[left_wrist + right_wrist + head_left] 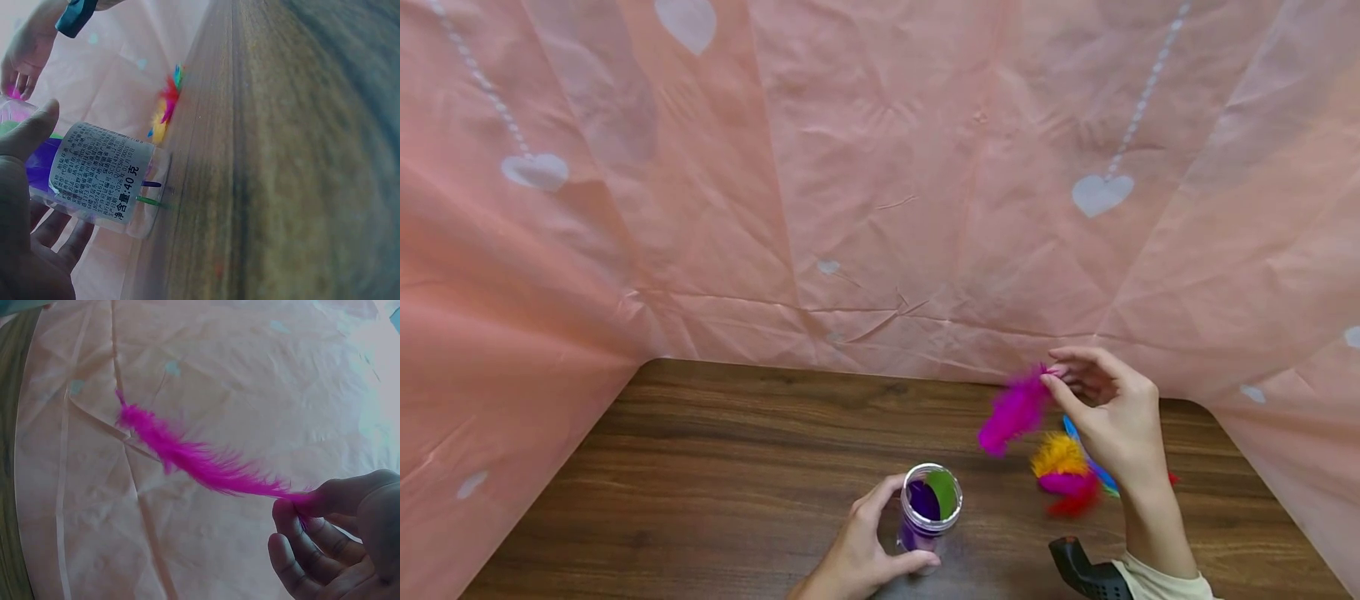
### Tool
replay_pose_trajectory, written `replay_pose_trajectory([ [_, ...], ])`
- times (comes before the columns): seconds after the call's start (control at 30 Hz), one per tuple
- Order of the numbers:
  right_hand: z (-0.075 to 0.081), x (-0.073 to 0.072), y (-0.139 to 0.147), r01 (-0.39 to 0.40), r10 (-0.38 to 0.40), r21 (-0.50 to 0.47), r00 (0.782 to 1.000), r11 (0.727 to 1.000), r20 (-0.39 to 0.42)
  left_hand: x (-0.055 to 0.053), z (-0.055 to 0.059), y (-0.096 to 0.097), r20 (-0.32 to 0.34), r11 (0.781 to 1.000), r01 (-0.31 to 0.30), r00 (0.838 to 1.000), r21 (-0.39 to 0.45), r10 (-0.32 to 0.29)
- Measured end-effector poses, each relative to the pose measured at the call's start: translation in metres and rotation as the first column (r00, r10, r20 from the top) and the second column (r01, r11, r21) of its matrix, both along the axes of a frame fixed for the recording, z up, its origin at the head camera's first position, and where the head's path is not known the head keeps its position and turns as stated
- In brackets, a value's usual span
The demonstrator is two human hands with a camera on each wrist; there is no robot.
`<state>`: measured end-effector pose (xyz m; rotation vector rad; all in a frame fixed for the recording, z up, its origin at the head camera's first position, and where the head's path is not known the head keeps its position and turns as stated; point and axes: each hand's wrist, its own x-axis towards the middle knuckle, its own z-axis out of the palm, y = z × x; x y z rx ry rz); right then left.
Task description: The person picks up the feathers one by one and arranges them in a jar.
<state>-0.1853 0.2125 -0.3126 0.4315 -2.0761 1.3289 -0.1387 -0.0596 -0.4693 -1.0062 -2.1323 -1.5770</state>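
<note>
My left hand [868,542] grips a clear plastic jar [920,533] that stands upright on the table, its mouth facing up. Purple and green feathers [943,495] line its inside. A white printed label [103,169] covers part of its wall in the left wrist view. Above the table to the right, my right hand [1116,417] pinches one end of a magenta feather [187,461] between thumb and fingertips. Its free end points left, apart from the jar. Below that hand lies a loose pile of feathers [1060,458] in yellow, magenta, red and blue, partly hidden by the wrist.
The dark wooden table [737,450] has rounded back corners. A pink cloth [880,208] with pale hearts hangs behind it and along both sides. A black device [1086,571] sits by the right sleeve [1161,579].
</note>
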Motion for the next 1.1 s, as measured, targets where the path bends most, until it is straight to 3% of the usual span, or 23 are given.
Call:
replay_pose_trajectory([
  [0.17,0.003,0.003,-0.004,-0.022,0.022,-0.012,1.000,1.000,-0.009,-0.002,-0.001,-0.001,-0.083,1.000,-0.004,0.997,-0.014,0.003],
  [0.57,0.006,0.009,-0.015,-0.113,0.108,-0.052,0.989,0.992,-0.104,-0.003,0.000,-0.001,-0.078,1.000,-0.004,0.997,-0.017,0.002],
  [0.7,0.009,0.012,-0.020,-0.101,0.094,-0.046,0.987,0.994,-0.130,-0.003,0.000,-0.001,-0.070,1.000,-0.006,0.998,-0.013,0.005],
  [0.93,0.013,0.017,-0.027,-0.124,0.116,-0.070,0.987,0.990,-0.115,0.000,0.002,-0.001,0.066,1.000,0.007,0.998,0.006,-0.007],
  [1.1,0.013,0.020,-0.033,-0.153,0.140,-0.067,0.977,0.986,-0.163,-0.001,0.001,-0.001,0.028,1.000,0.009,1.000,0.003,-0.009],
])
